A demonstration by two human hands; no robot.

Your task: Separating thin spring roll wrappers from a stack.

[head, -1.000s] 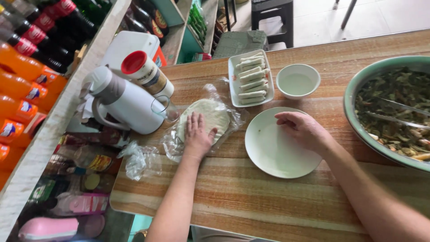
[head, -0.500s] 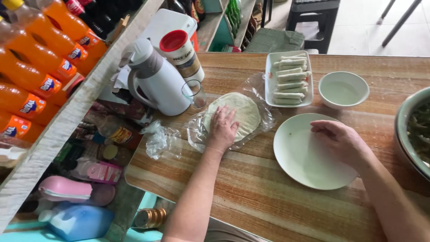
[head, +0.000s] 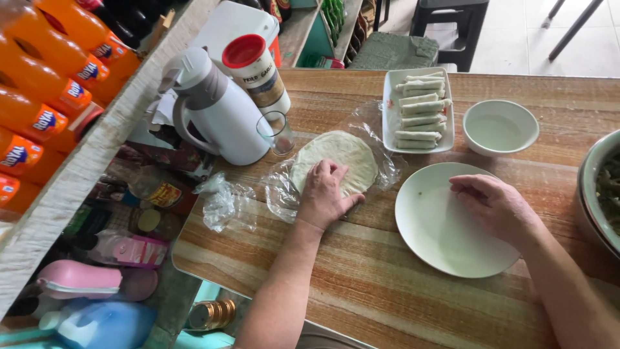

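Observation:
My left hand [head: 325, 194] lies on the near edge of a stack of round pale wrappers [head: 342, 156], which sits on clear plastic wrap [head: 381, 139] on the wooden table. Fingers are bent on the top sheet. My right hand [head: 494, 203] rests palm down on the right part of an empty white plate [head: 433, 226], fingers loosely curled, holding nothing. Behind the wrappers a rectangular white tray [head: 389, 97] holds several rolled spring rolls [head: 420, 113].
A small white bowl of water [head: 499, 126] stands behind the plate. A large green bowl of filling [head: 597, 194] is at the right edge. A white thermos jug [head: 216, 106], a red-lidded jar [head: 255, 71] and a small glass [head: 276, 134] stand at the left, beside orange bottles [head: 39, 71].
The view has shifted, so the table's things sit further right and nearer in frame. Both hands keep their places on the wrappers and on the plate.

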